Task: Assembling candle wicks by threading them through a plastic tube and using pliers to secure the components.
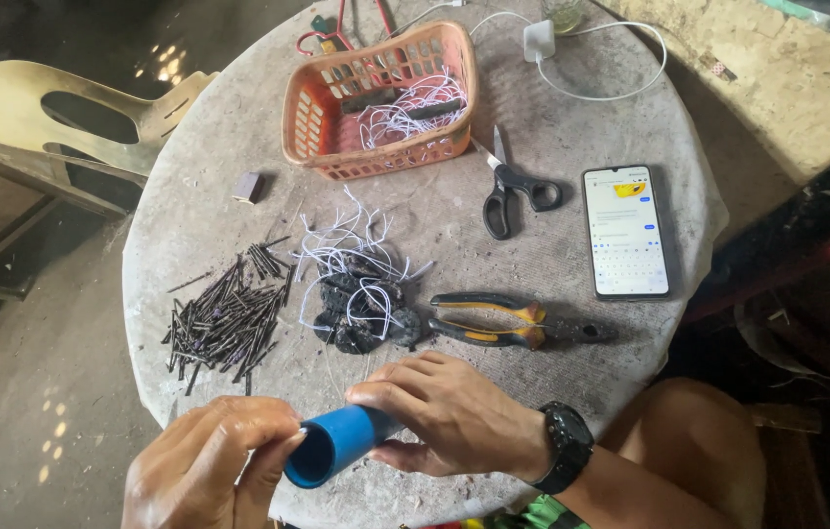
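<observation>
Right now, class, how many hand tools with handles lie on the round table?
2: black-handled scissors right of the orange basket, and yellow-and-black pliers beside the phone. More may hide inside the basket.

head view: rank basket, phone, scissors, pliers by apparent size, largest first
1. Orange basket, clearly largest.
2. Phone.
3. Pliers and scissors: similar length, too close to rank.
All lie on the round table at similar distance, so nearness hardly skews this.
</observation>
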